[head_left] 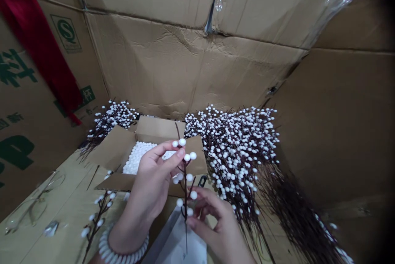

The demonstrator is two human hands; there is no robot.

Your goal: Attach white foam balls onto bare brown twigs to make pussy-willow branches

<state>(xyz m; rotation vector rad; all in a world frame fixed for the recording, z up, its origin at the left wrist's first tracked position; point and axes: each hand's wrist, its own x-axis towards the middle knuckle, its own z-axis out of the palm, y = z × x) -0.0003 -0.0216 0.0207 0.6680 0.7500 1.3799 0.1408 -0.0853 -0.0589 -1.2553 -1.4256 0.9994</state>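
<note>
My left hand (156, 173) pinches the upper part of a dark brown twig (185, 181) that carries several white balls in small groups. The twig stands nearly upright in front of me, its bare stem pointing down. Lower on the same twig, my right hand (211, 218) has thumb and forefinger closed around a white ball (189, 211) near the stem. Behind my left hand is an open cardboard box (114, 144) holding many small white balls (138, 155). Another twig with white balls (99, 218) lies left of my left wrist.
A large pile of white-berried twigs (237, 144) lies right of the box, a smaller one (112, 118) behind left. Bare dark twigs (299, 214) are at right. Glasses (33, 204) lie at left; red cloth (46, 46) hangs above. Cardboard walls (191, 70) enclose the table.
</note>
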